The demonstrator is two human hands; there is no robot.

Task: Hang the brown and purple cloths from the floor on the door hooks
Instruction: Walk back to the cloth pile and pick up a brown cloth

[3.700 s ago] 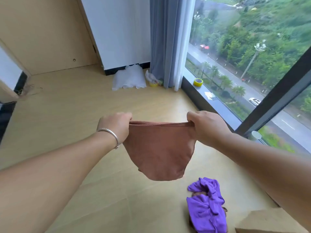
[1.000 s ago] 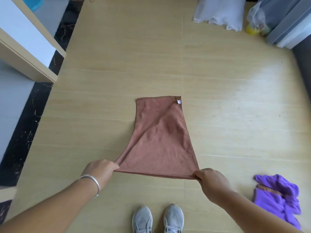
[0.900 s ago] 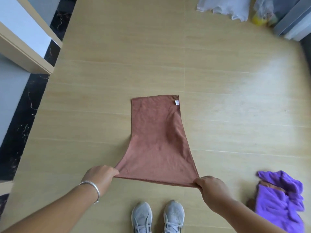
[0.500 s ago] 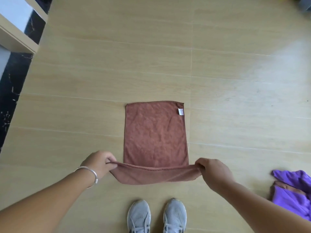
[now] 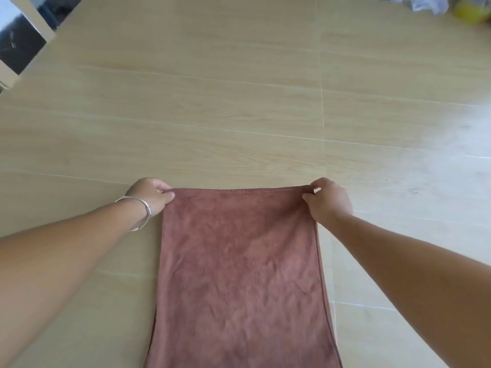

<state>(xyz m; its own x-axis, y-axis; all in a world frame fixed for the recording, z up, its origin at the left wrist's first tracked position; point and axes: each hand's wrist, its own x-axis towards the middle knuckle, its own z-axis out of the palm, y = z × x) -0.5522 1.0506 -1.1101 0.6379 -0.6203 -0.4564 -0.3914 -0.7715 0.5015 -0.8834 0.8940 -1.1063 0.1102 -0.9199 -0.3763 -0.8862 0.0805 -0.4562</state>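
Note:
The brown cloth (image 5: 240, 274) lies flat on the wooden floor, folded over itself, running from the middle of the view down past the bottom edge. My left hand (image 5: 150, 193), a silver bangle on its wrist, pinches the far left corner of the cloth. My right hand (image 5: 328, 199) pinches the far right corner. The stitched edge stretches straight between the two hands. The purple cloth and the door hooks are out of view.
Light wooden floor (image 5: 239, 88) fills the view. A dark stone strip and a pale door frame (image 5: 24, 35) sit at the top left. A white bag (image 5: 414, 2) and a yellow object (image 5: 471, 10) lie at the top right.
Both hands have carried the near edge of the brown cloth forward over the rest, folding it. The view has tilted, so my shoes and the purple cloth have left the frame.

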